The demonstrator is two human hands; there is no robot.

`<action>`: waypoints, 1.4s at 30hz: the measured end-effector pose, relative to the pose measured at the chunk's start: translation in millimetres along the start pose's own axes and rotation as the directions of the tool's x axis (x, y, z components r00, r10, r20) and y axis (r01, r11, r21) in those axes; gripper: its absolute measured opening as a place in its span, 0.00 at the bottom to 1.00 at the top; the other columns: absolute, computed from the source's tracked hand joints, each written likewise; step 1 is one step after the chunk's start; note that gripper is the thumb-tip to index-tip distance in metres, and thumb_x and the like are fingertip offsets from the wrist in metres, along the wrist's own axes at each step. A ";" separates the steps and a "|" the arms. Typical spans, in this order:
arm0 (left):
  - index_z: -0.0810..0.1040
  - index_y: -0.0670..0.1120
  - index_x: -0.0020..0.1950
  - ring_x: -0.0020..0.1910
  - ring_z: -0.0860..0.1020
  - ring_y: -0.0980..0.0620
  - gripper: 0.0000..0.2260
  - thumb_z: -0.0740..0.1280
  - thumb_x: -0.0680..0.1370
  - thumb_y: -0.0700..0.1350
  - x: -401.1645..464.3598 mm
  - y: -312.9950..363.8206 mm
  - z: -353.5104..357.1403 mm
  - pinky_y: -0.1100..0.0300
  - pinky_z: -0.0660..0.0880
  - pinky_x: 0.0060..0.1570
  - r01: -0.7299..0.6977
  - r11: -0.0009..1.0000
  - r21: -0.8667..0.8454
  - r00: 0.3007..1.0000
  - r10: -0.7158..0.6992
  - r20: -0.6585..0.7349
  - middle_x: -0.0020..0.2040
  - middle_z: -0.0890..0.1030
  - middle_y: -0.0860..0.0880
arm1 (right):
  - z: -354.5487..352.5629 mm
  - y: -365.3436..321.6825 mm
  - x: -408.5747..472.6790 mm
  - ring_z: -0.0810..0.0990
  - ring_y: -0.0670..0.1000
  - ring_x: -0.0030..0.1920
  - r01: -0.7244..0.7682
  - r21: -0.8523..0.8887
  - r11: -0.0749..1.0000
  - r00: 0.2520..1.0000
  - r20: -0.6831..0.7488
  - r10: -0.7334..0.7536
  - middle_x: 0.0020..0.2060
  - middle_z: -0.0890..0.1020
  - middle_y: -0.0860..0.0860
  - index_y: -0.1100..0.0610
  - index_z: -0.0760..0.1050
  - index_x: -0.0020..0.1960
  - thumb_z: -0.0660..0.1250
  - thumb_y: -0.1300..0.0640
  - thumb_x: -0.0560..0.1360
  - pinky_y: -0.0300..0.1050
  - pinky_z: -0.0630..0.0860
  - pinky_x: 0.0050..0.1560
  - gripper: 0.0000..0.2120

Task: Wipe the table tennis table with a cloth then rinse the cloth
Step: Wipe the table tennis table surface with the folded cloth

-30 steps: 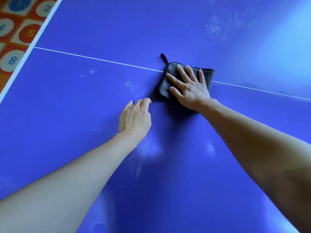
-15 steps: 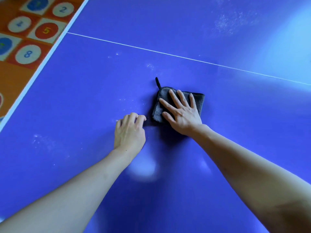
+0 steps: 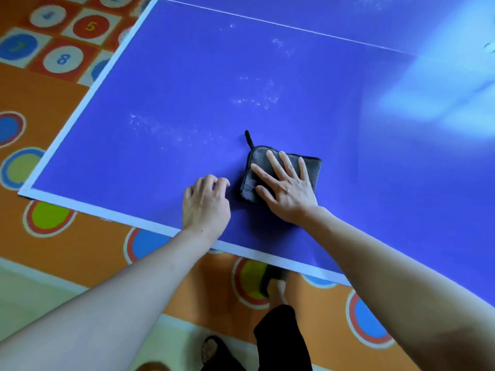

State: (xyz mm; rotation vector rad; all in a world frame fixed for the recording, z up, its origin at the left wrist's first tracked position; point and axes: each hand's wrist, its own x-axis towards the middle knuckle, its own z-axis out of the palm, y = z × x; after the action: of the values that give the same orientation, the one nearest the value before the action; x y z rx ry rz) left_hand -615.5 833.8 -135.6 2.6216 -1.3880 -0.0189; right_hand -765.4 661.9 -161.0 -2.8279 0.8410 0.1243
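Head view shows both hands on the blue surface point(image 3: 348, 170) near its front edge. Right hand point(image 3: 288, 191) lies flat, fingers straight and spread, pressing the cloth point(image 3: 310, 167) down onto the surface. Left hand point(image 3: 205, 203) rests on the bare surface just beside the cloth, fingers loosely curled under and holding nothing; it looks like a brace rather than a working hand.

Folded into a rough square, the dark grey cloth sits under the right palm, with its hanging loop point(image 3: 248, 139) pointing away from the person. So the right hand is the one on the cloth and the one placed to drive it.

Beyond the cloth, pale dusty specks point(image 3: 257, 99) lie further from the person and to the left, with a second smear point(image 3: 150, 125) nearer the left edge. Judging from that, the wiping is unfinished and the next stroke would need to go forward and leftward from where the cloth sits.

No basin, bucket or other container is in view, so nothing shows where the rinse would happen. Below the surface lies a bright patterned floor point(image 3: 53, 76).
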 end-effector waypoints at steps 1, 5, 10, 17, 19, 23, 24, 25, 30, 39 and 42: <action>0.78 0.49 0.57 0.50 0.75 0.42 0.15 0.67 0.72 0.38 -12.6 -6.1 -2.5 0.48 0.70 0.49 0.000 1.000 0.001 1.000 0.000 -0.004 0.50 0.76 0.48 | 3.6 -12.3 -12.5 0.44 0.55 0.85 0.000 -0.001 1.000 1.000 0.002 0.000 0.86 0.47 0.46 0.32 0.48 0.83 0.43 0.33 0.84 0.68 0.41 0.81 0.28; 0.77 0.49 0.58 0.51 0.75 0.42 0.14 0.67 0.73 0.39 -53.5 -24.7 -14.3 0.48 0.71 0.50 0.012 1.000 0.000 1.000 -0.012 0.013 0.51 0.76 0.47 | 15.9 -53.3 -56.3 0.45 0.56 0.85 0.006 -0.002 1.000 1.000 0.010 -0.006 0.86 0.47 0.47 0.33 0.49 0.83 0.44 0.33 0.84 0.69 0.42 0.81 0.28; 0.76 0.49 0.58 0.51 0.75 0.43 0.13 0.66 0.74 0.40 -78.5 -36.8 -25.4 0.48 0.71 0.49 0.019 1.000 -0.025 1.000 -0.018 0.025 0.51 0.76 0.47 | 26.1 -96.2 -91.6 0.45 0.56 0.85 0.002 0.019 1.000 1.000 0.012 -0.003 0.86 0.49 0.47 0.33 0.50 0.83 0.45 0.34 0.84 0.69 0.42 0.80 0.28; 0.76 0.48 0.58 0.51 0.75 0.42 0.13 0.66 0.74 0.40 -74.5 -45.6 -32.2 0.48 0.71 0.49 0.015 1.000 -0.026 1.000 -0.015 0.008 0.51 0.76 0.47 | 27.2 -105.7 -89.8 0.44 0.54 0.85 -0.042 0.047 0.998 0.999 0.016 0.041 0.86 0.48 0.45 0.32 0.49 0.83 0.43 0.32 0.83 0.67 0.40 0.81 0.28; 0.76 0.48 0.57 0.50 0.75 0.42 0.13 0.66 0.74 0.39 -63.8 -47.3 -34.2 0.48 0.71 0.48 0.006 1.000 -0.018 1.000 -0.006 0.009 0.51 0.76 0.47 | 27.4 -102.2 -81.4 0.46 0.54 0.85 -0.040 0.046 0.998 0.999 -0.005 0.040 0.86 0.49 0.45 0.32 0.50 0.83 0.44 0.32 0.84 0.67 0.41 0.81 0.28; 0.77 0.48 0.57 0.50 0.75 0.41 0.12 0.66 0.74 0.40 -29.0 -46.9 -35.0 0.48 0.70 0.48 0.002 1.000 -0.004 1.000 -0.002 0.006 0.51 0.75 0.46 | 20.3 -84.8 -39.4 0.45 0.52 0.85 -0.023 0.046 0.999 1.000 -0.018 0.023 0.85 0.49 0.44 0.32 0.51 0.83 0.44 0.32 0.84 0.66 0.42 0.82 0.28; 0.77 0.48 0.57 0.50 0.75 0.41 0.12 0.65 0.74 0.39 -18.1 -45.4 -33.9 0.48 0.70 0.47 0.000 1.000 -0.004 1.000 0.000 0.002 0.50 0.75 0.46 | 17.8 -77.8 -25.9 0.44 0.52 0.85 -0.024 0.047 0.999 0.999 -0.022 0.025 0.85 0.49 0.43 0.32 0.51 0.83 0.45 0.31 0.83 0.66 0.42 0.82 0.28; 0.77 0.48 0.56 0.49 0.75 0.41 0.12 0.66 0.73 0.39 -6.6 -43.3 -32.0 0.48 0.70 0.46 -0.001 1.000 -0.003 1.000 0.001 -0.004 0.50 0.75 0.46 | 14.6 -70.0 -11.8 0.44 0.52 0.85 -0.024 0.045 0.999 0.999 -0.027 0.025 0.85 0.49 0.43 0.32 0.51 0.83 0.45 0.31 0.83 0.66 0.42 0.82 0.28; 0.77 0.49 0.56 0.50 0.75 0.42 0.14 0.66 0.72 0.39 67.4 -33.6 -23.3 0.49 0.70 0.46 0.001 1.000 0.008 1.000 -0.001 -0.005 0.51 0.76 0.47 | 0.1 -23.7 65.7 0.44 0.52 0.85 -0.023 0.050 0.998 0.999 -0.040 0.025 0.85 0.49 0.43 0.32 0.52 0.83 0.46 0.31 0.84 0.65 0.41 0.82 0.28; 0.74 0.51 0.59 0.55 0.73 0.45 0.13 0.64 0.76 0.41 251.5 -2.0 -8.5 0.51 0.67 0.51 0.016 0.999 0.052 0.997 -0.020 0.081 0.55 0.75 0.51 | -38.5 86.3 238.6 0.44 0.52 0.85 -0.042 0.052 0.998 0.998 -0.042 0.044 0.85 0.50 0.43 0.33 0.52 0.83 0.45 0.30 0.83 0.65 0.40 0.82 0.29; 0.73 0.52 0.59 0.56 0.72 0.46 0.12 0.63 0.77 0.42 311.3 11.3 1.0 0.52 0.67 0.52 0.029 0.997 0.067 0.993 -0.037 0.112 0.56 0.75 0.52 | -51.0 121.6 292.8 0.45 0.52 0.85 -0.048 0.056 0.997 0.998 -0.045 0.050 0.85 0.51 0.44 0.33 0.53 0.83 0.45 0.30 0.83 0.65 0.41 0.82 0.29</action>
State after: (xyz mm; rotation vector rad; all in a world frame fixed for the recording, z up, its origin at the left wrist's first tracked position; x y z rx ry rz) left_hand -448.9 571.6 -112.8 2.7359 -1.4029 -0.1309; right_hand -586.0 395.7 -169.1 -2.7695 0.9099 0.0417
